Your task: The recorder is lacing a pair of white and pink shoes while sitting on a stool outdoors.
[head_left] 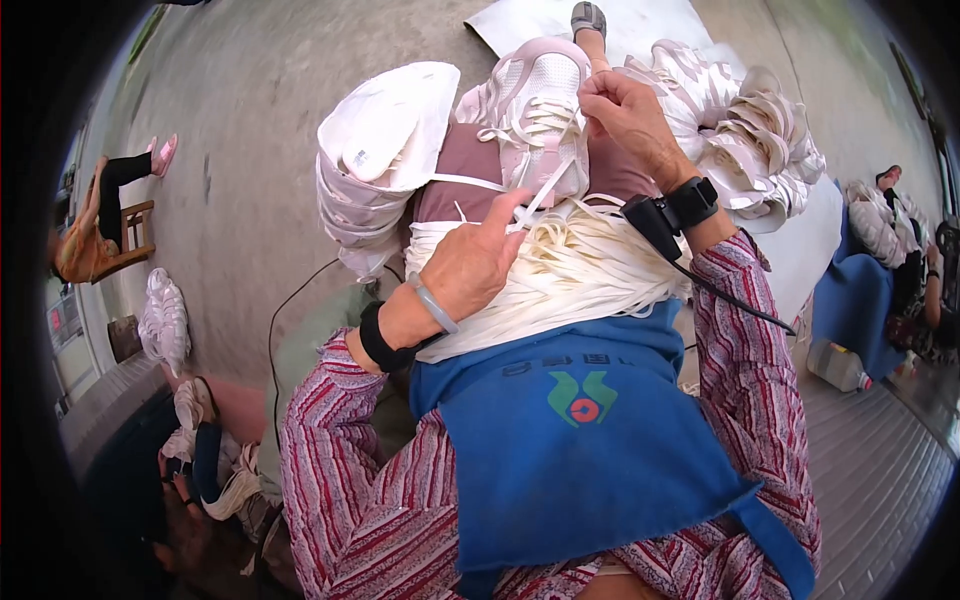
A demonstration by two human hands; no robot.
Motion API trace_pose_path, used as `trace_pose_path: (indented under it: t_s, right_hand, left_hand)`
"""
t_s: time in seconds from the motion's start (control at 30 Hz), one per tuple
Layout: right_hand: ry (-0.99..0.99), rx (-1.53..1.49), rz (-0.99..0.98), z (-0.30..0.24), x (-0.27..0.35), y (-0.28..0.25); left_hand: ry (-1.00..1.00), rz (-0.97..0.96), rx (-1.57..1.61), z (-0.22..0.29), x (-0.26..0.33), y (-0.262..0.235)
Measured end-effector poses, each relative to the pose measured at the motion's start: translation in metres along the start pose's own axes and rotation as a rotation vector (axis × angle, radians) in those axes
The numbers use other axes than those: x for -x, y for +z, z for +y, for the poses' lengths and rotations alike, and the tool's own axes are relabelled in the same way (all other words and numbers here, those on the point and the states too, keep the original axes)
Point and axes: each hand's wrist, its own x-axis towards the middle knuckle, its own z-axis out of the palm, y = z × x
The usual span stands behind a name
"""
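A white and pale pink shoe upper (545, 115) stands between my knees, its lace partly threaded through the eyelets. My left hand (470, 262) is closed on a flat white shoelace (548, 188) just below the shoe's opening. At the upper's right side my right hand (632, 122) makes a pinch, with what looks like a thin stretch of lace at its fingertips. A thick bundle of loose cream laces (590, 255) lies across my lap, over a blue apron (570, 440), under both hands.
Nested shoe uppers (385, 150) stand at my left knee, and more uppers (745, 130) are heaped at the right. Beyond is concrete floor (260, 130). A clear plastic bottle (838, 366) lies at the right. Other people sit at both sides, one on a wooden chair (137, 230).
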Motion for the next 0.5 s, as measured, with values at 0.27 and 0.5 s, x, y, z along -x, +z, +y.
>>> trace_pose_path:
  t_s: [0.27,0.5]
  right_hand:
    - [-0.462,0.393,0.168,0.010,-0.001,0.002]
    - [0.287,0.143,-0.510,-0.014,0.080,-0.004]
  left_hand:
    - [0.122,-0.128,-0.059,-0.004,-0.003,0.007]
    - [-0.048,-0.467,0.435,0.026,-0.008,-0.002]
